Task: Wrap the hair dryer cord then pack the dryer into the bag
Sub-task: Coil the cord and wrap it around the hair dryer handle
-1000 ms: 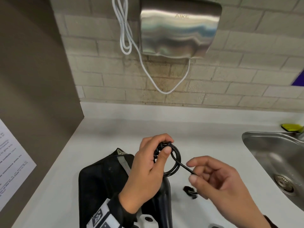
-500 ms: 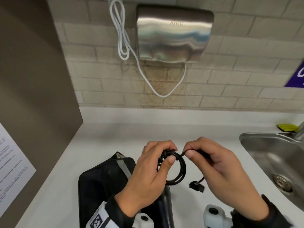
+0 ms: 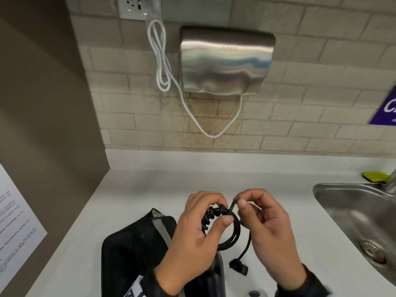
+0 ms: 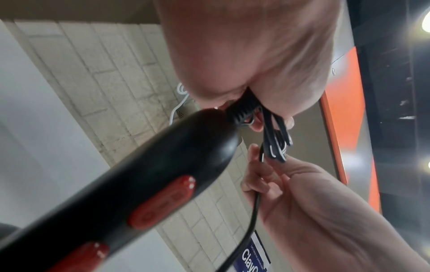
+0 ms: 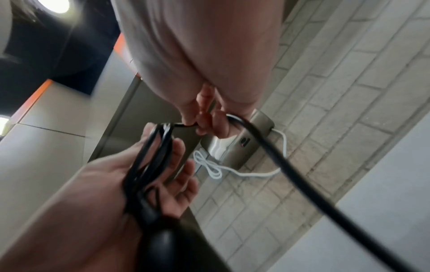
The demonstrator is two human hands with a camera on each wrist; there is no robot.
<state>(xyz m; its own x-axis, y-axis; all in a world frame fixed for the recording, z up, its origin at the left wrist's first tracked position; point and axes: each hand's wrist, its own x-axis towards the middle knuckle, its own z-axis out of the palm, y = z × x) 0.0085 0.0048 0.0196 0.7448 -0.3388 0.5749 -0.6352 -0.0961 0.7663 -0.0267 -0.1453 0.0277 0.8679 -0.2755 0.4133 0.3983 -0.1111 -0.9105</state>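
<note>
My left hand point(image 3: 205, 224) holds several coiled loops of the black hair dryer cord point(image 3: 230, 234) above the counter, thumb pressed on the coil. My right hand point(image 3: 246, 207) pinches the free length of cord at the top of the coil; the rest hangs down to the black plug point(image 3: 238, 267). The black dryer handle point(image 4: 130, 184) with red switches hangs below my left hand; in the head view only a strip of the handle point(image 3: 216, 273) shows. The black bag point(image 3: 137, 251) lies open on the white counter, under my left forearm.
A steel sink point(image 3: 360, 221) is set into the counter point(image 3: 150, 189) at right, a yellow sponge point(image 3: 375, 177) behind it. A steel hand dryer point(image 3: 225, 61) with a white cable point(image 3: 162, 61) hangs on the brick wall. A brown partition point(image 3: 42, 103) bounds the left.
My right hand has come up from the lower right to the top of the coil, bringing the free cord over it. The plug has risen closer to the coil. The left hand stays put.
</note>
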